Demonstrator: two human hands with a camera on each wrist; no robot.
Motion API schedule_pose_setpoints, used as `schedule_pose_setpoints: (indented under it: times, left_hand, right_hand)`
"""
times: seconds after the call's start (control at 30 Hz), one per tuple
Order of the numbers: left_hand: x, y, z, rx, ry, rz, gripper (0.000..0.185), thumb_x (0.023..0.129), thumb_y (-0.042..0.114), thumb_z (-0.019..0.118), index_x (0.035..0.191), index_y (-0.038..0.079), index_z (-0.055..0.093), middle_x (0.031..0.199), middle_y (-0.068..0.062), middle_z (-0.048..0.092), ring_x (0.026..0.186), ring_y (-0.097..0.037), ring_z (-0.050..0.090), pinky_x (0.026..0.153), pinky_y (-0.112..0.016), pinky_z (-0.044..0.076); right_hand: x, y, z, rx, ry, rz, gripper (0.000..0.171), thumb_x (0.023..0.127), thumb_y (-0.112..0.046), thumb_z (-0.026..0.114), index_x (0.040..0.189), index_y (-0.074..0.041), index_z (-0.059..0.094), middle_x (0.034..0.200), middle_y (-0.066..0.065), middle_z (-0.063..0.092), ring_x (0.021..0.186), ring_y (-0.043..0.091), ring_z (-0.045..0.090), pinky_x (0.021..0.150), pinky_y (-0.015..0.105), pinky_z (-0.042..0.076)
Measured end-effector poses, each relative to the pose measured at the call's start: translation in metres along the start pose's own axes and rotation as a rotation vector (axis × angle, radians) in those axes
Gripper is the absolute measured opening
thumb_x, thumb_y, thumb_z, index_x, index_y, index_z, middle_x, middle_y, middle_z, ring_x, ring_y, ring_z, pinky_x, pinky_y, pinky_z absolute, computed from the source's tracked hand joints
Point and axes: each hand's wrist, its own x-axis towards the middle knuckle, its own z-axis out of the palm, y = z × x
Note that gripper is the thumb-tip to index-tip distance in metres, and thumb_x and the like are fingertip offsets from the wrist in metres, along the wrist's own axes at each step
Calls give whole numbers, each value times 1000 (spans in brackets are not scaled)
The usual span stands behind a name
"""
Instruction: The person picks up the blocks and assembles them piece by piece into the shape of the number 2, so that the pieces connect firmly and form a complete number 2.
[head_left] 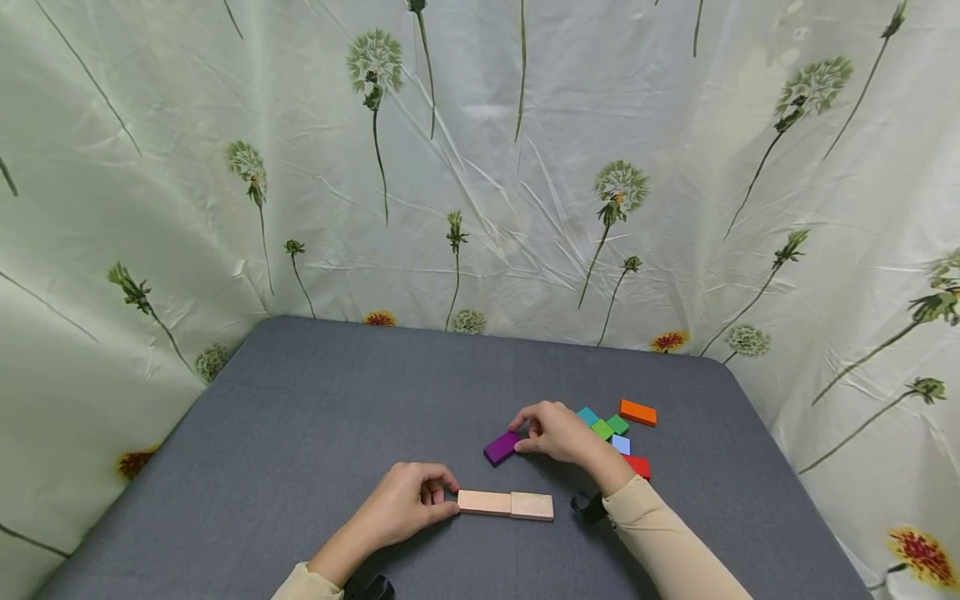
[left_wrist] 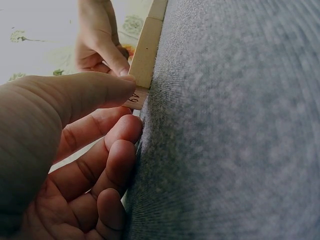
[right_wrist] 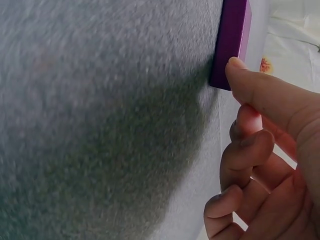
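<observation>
Over the gray tabletop (head_left: 360, 392), the right hand (head_left: 561, 433) pinches one end of a purple block (head_left: 500, 449), just beyond two pale blocks (head_left: 484, 502) lying end to end. The left hand (head_left: 403, 503) pinches their left end.
</observation>
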Motion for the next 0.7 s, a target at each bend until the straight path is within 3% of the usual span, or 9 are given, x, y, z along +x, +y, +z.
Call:
schedule_pose_setpoints:
  times: [0.4, 0.7]
  left_hand:
    - [0, 0, 0, 9, -11, -20, 13, 89, 19, 89, 95, 19, 78, 72, 15, 61, 60, 4, 51, 55, -20, 45]
    - [0, 1, 0, 12, -18, -29, 13, 89, 18, 89, 95, 17, 78, 72, 14, 61, 61, 4, 51, 55, -20, 44]
  right_hand:
    - [-1, -14, 7, 14, -45, 43, 20, 93, -17, 85, 112, -16, 81, 68, -6, 55, 62, 7, 47, 58, 21, 32]
    - [0, -18, 10, 20, -66, -3, 19, 93, -16, 85, 111, -14, 81, 69, -6, 54, 62, 7, 46, 57, 21, 32]
